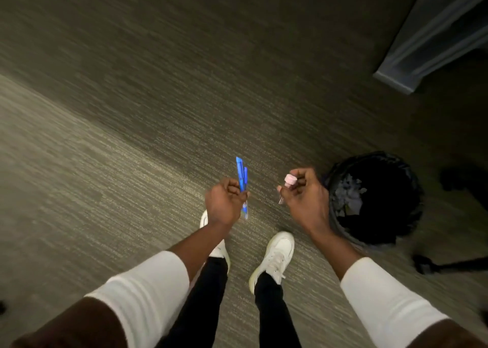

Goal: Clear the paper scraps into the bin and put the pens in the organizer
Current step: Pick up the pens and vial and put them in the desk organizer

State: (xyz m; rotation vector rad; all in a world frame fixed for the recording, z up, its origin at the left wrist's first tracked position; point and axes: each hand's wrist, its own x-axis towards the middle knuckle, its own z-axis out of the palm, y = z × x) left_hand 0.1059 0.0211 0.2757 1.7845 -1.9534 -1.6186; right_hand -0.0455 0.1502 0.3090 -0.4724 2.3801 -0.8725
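Note:
I stand on carpet, looking down. My left hand (224, 202) is shut on two blue pens (241, 176) that stick up and forward out of the fist. My right hand (303, 192) is shut on a pink-capped pen (290, 180); its clear tip pokes out below the fingers. A black round bin (412, 215) with a dark liner stands on the floor just right of my right hand. Pale paper scraps (348, 194) lie inside it. No organizer is in view.
My two white shoes (274, 255) are on the grey-green carpet (132, 136) below my hands. A grey-blue curtain or panel (435, 39) hangs at the top right. Dark legs of a stand (449, 264) lie on the floor right of the bin.

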